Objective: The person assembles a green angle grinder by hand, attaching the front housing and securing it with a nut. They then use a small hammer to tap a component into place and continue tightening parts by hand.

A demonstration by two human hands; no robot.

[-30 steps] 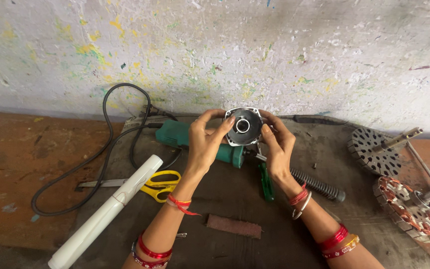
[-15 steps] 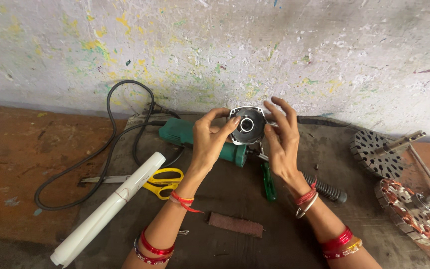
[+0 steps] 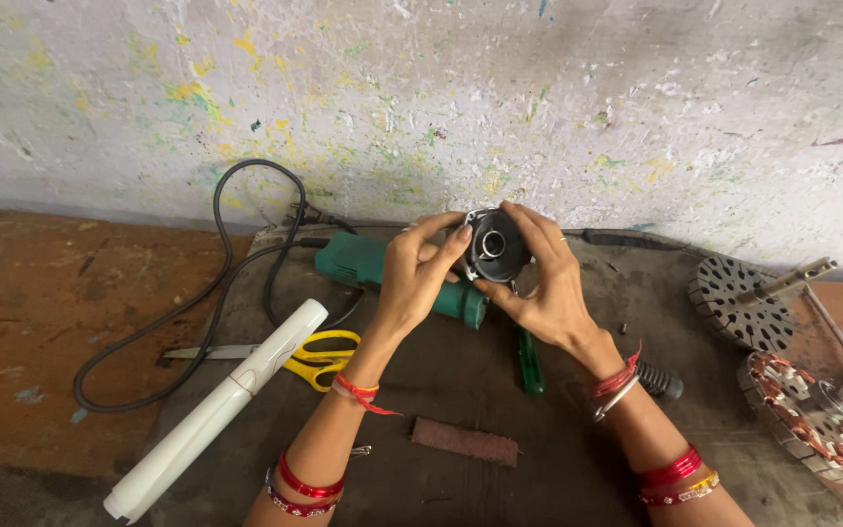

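Both hands — left hand (image 3: 412, 283) and right hand (image 3: 548, 288) — have fingers clamped on a round grey metal housing (image 3: 493, 244), raised near the back edge of the dark worktop (image 3: 461, 488), above the green grinder body (image 3: 382, 268). Open mat lies before the wrists. Compared with earlier, the right fingers have closed in — the housing tilted.

I see soft, even daylight with no harsh glare; the pale wall (image 3: 539, 88) at 12 o'clock is brightest. Faint shadows sit under my forearms toward 6 o'clock. Focus is sharp at centre, with slight wide-angle bending at 3 and 9 o'clock.
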